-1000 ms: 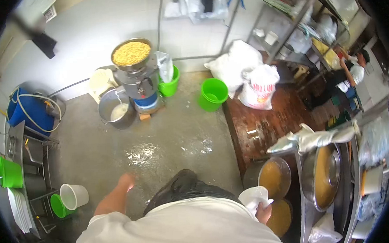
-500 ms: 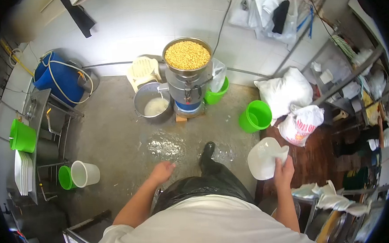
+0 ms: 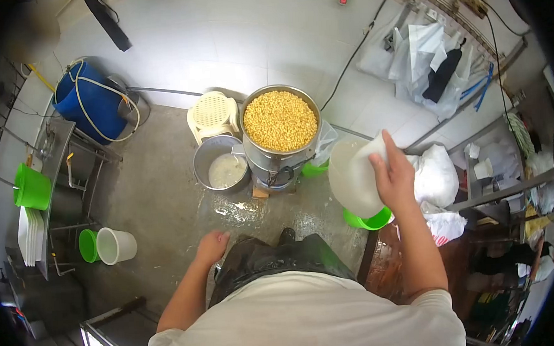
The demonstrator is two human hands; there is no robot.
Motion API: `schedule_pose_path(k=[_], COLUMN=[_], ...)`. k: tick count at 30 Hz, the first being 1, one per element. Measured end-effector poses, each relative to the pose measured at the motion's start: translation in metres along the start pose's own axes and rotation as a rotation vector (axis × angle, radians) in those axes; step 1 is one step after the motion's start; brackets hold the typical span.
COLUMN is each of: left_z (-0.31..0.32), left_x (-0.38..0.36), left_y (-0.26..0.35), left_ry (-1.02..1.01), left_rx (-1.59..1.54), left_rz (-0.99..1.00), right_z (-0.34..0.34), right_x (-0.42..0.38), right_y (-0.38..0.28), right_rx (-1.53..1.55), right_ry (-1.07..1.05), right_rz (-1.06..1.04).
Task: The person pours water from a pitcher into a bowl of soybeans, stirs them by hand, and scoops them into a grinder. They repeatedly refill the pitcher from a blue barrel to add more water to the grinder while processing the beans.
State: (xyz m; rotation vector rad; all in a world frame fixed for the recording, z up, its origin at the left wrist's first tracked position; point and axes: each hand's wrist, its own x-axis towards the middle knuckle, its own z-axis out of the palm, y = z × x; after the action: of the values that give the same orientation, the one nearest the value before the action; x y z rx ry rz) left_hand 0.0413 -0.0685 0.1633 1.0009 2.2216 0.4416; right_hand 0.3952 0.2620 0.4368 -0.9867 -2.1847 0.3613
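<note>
Just left of the right hand [image 3: 396, 177] sits a whitish scoop [image 3: 352, 180], grasped at its edge, long axis running roughly wall to wearer. Beyond it, farther left, stands the grain-filled hopper [image 3: 280, 121]. Left hand [image 3: 213, 246], farther off, is curled closed, nothing visible inside.
</note>
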Motion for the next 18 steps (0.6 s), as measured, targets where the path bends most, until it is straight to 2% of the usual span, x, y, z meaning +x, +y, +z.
schedule_pose_path(k=[4, 7, 13, 16, 18], left_z=[-0.020, -0.022, -0.035, -0.049, -0.071], left_x=[0.031, 0.065, 0.152, 0.197, 0.219], left_y=[0.036, 0.033, 0.023, 0.039, 0.069], left_ry=[-0.003, -0.037, -0.118, -0.072, 0.096], left_rx=[-0.048, -0.118, -0.024, -0.064, -0.056], left_rz=[0.021, 0.051, 0.151, 0.199, 0.326], right_z=[0.007, 0.017, 0.038, 0.046, 0.051], right_x=[0.081, 0.123, 0.171, 0.181, 0.184], right_y=[-0.013, -0.024, -0.047, -0.058, -0.063], right_rx=[0.016, -0.002, -0.062, -0.003, -0.049], right_ry=[-0.029, -0.069, -0.198, -0.210, -0.193], right_rz=[-0.042, -0.053, -0.003, 0.123, 0.148])
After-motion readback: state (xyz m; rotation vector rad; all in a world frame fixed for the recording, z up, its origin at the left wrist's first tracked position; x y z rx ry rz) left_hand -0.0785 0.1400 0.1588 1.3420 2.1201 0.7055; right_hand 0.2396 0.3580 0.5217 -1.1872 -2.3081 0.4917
